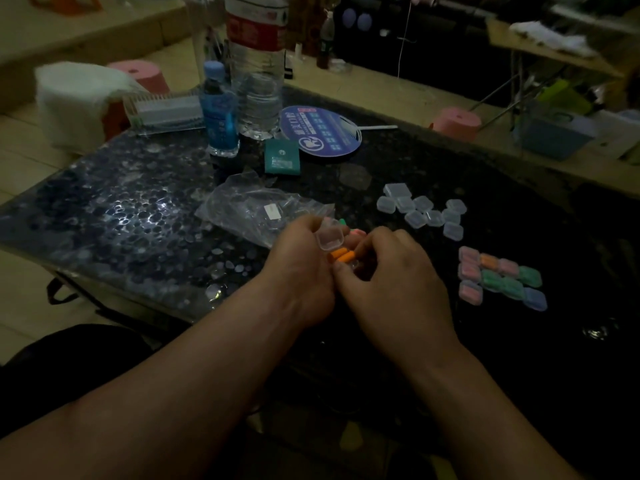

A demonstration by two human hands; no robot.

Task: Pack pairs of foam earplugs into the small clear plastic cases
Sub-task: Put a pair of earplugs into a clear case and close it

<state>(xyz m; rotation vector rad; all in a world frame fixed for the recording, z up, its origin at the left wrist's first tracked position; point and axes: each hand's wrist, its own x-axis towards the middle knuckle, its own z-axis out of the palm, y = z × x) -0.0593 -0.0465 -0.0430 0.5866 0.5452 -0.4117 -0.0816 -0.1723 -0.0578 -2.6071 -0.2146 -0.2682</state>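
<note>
Tabletop of dark glass carries everything, with a crumpled plastic bag lying just beyond the left hand. That hand meets the right hand near the middle of the near edge. To the right, well apart from both, sit a cluster of filled cases and, farther back, a cluster of empty cases. Between the two hands is the open case. The left hand's fingers curl round its left side, and its clear lid stands up on the far side, away from the person. In the base lie the orange earplugs, side by side, their long axis running from the left hand's palm toward the right fingertips. The right fingers are curled in narrow and seem to pinch the plugs' right ends, with the thumb at the case's near edge, though the dim light hides the exact contact. A few loose earplugs peek out just behind the lid. The pair looks nearly seated, so the lid would have to fold down toward the person, and the left hand is the nearer to it.
</note>
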